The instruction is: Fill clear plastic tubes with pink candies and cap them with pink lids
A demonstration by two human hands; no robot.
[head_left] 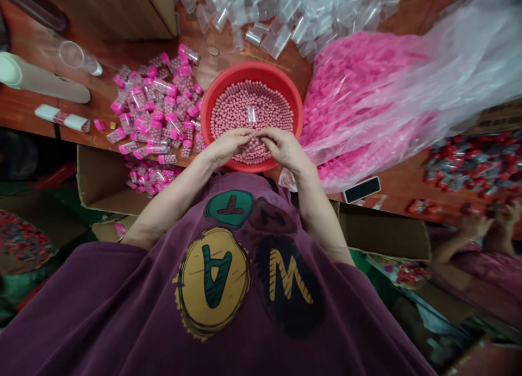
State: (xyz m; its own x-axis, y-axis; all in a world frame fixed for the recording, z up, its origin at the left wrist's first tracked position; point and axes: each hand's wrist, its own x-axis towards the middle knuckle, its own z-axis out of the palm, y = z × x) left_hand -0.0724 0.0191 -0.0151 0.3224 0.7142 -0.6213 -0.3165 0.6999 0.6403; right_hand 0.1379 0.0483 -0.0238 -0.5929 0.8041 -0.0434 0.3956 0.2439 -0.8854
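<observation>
A red plastic basin point(298, 101) full of small round pink beads point(232, 107) stands at the table's front edge. Over its near side, my left hand point(229, 146) and my right hand point(283, 148) meet with bent, pinching fingers. Whatever lies between the fingertips is too small and hidden to make out. Just beyond them, a clear little tube point(252, 114) rests on the beads. Left of the basin spreads a pile of bead-filled tubes point(157, 107) with pink caps. A large clear bag of pink caps point(359, 88) lies on the right.
Empty clear tubes point(281, 17) are heaped at the back. Cardboard boxes point(134, 12) stand at the back left and below the table edge. A phone point(362, 189) lies at the right edge, a bottle point(44, 80) at left. Another person's hands point(481, 224) are at far right.
</observation>
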